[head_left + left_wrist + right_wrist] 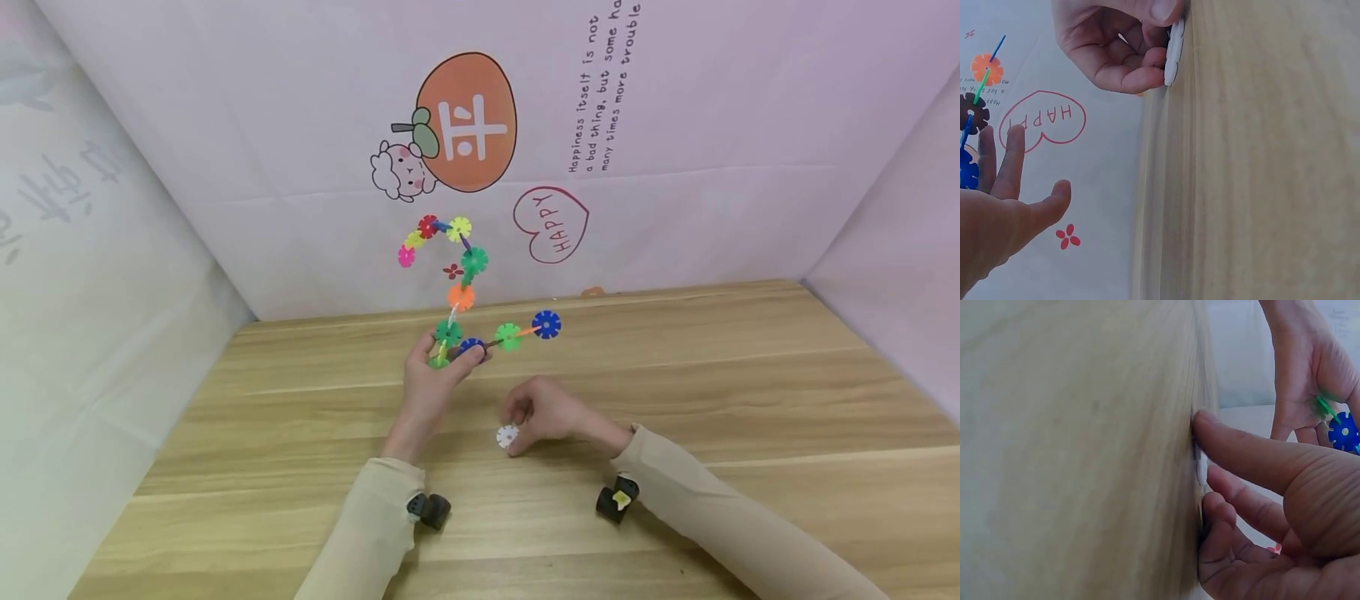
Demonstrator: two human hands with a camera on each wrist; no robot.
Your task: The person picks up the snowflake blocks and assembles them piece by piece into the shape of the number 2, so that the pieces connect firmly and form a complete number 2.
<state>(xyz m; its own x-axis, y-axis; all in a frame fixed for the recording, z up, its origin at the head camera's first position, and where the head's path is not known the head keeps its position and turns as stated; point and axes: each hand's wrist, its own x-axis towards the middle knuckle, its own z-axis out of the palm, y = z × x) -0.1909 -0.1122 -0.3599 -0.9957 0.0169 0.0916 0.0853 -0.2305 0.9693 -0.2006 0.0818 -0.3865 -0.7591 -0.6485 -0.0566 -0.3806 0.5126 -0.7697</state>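
- Two hands work over the pale wooden table [675, 358], each on a different piece of one snowflake-disc toy.
- The left hand [431, 385] holds up a curving chain of plastic snowflake discs in many colours [461, 287] by its lower end, fingers closed around a green disc and a blue one; the chain rises from there towards the printed backdrop, with a short branch running off to the right.
- The right hand [543, 414] rests on the table, fingers curled, pinching a single white plastic snowflake disc [507, 436] that lies flat on the wood.
- From the right wrist view, the thumb presses on the white disc's top edge while the curled fingers [1222, 515] come in from below.
- The white disc lies below and slightly right of the chain's held end, well apart from it, and the right hand is the one on it.
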